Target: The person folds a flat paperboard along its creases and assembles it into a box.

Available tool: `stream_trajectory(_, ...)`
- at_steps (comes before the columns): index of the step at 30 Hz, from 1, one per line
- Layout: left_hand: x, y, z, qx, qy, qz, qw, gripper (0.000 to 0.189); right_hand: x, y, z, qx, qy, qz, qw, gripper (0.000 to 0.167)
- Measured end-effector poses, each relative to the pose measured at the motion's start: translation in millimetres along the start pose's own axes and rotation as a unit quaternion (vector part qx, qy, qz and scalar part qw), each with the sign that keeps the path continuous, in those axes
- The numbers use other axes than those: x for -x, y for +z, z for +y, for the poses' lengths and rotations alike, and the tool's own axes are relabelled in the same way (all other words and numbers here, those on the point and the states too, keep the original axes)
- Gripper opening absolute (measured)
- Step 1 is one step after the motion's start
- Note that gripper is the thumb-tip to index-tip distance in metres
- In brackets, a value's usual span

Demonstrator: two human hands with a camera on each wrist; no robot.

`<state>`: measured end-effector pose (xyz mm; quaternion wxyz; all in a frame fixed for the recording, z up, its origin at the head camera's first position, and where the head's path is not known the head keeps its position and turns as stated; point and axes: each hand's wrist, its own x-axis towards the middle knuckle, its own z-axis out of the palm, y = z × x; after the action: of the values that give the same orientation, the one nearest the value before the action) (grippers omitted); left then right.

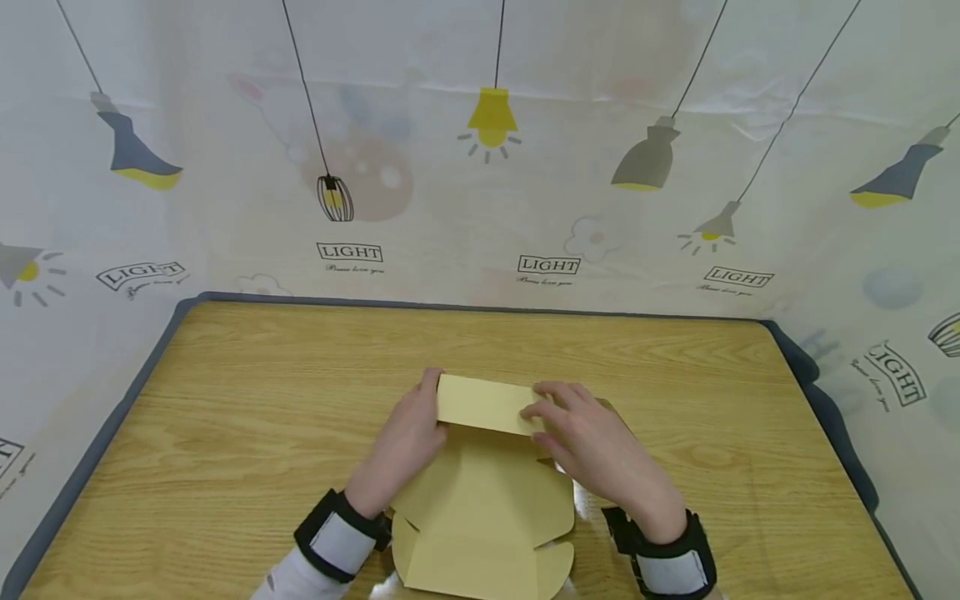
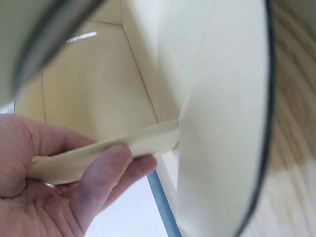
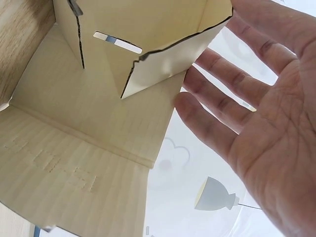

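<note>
A partly folded yellowish cardboard box [image 1: 487, 508] lies flat toward the front, with a narrow panel [image 1: 480, 404] standing up at its far end. My left hand [image 1: 405, 437] is at that panel's left end. In the left wrist view, the left thumb and fingers pinch a folded cardboard flap [image 2: 153, 139]. At the panel's right end is my right hand [image 1: 588, 442], its fingers touching the cardboard. The right wrist view shows these fingers [image 3: 217, 121] fairly straight along the outer edge of a side flap [image 3: 168, 64], near a slot in the cardboard.
The box rests on a wood-grain table [image 1: 262, 375] with a dark border [image 1: 450, 308]. A white curtain [image 1: 435, 208] printed with hanging lamps rises behind it and at both sides. Rounded side flaps [image 1: 555, 567] spread out at the near end of the box.
</note>
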<state>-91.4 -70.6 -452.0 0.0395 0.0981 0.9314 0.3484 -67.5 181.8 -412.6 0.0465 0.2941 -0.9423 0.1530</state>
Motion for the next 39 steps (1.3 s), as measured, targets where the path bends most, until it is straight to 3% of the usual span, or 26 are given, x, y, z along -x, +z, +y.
stream_trajectory(12,1.2,7.6,-2.0,0.001,-0.015,0.029,0.9995,0.064,-0.8,-1,-1,-0.001,-0.003,-0.006,1.0,0.024)
stream_trajectory(16,1.4,3.5,-8.5,0.039,-0.022,-0.006,0.999,0.07,-1.0,-1,0,-0.006,0.001,-0.01,0.9999,0.024)
stream_trajectory(20,2.7,-6.6,-19.3,0.075,0.0,-0.062,0.9952,0.081,-1.3,0,0,-0.012,0.003,-0.015,0.9998,0.025)
stream_trajectory(27,6.3,-23.6,-43.2,0.142,0.029,-0.153,0.9775,0.094,-0.7,0,0,-0.02,0.0,-0.016,0.9997,0.025)
stream_trajectory(30,6.1,-26.9,-49.2,0.158,0.044,-0.159,0.9735,0.088,-0.6,0,-1,-0.024,-0.002,-0.018,0.9996,0.024)
stream_trajectory(39,6.7,-24.8,-54.2,0.165,0.078,-0.148,0.9721,0.077,-1.2,1,0,-0.023,-0.003,-0.024,0.9994,0.024)
